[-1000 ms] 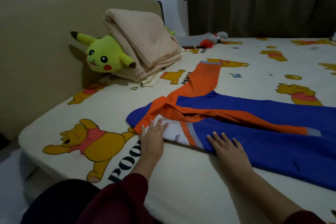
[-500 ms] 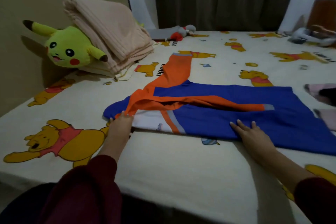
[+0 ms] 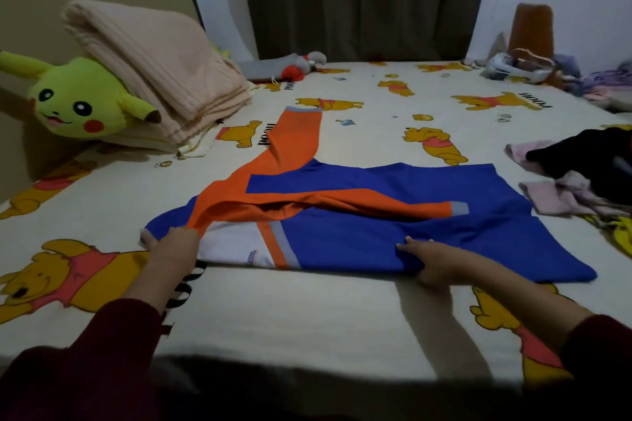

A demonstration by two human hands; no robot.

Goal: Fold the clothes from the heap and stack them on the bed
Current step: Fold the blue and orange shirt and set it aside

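one jersey (image 3: 427, 236), two hands (image 3: 176, 249) (image 3: 432, 260), one plush toy (image 3: 78, 102), one folded blanket (image 3: 160, 61)

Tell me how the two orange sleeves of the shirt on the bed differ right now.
The far sleeve lies stretched out across the sheet, away from the blue shirt; the near sleeve is folded across the shirt's body. The far sleeve's cuff points toward the curtain; the near sleeve's cuff points toward the heap of clothes. The far sleeve lies flatter, while the near one is bunched by the left hand. Both are orange with grey cuffs.

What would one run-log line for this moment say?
step: folding | left hand: grips shirt | right hand: grips hem | heap: waiting
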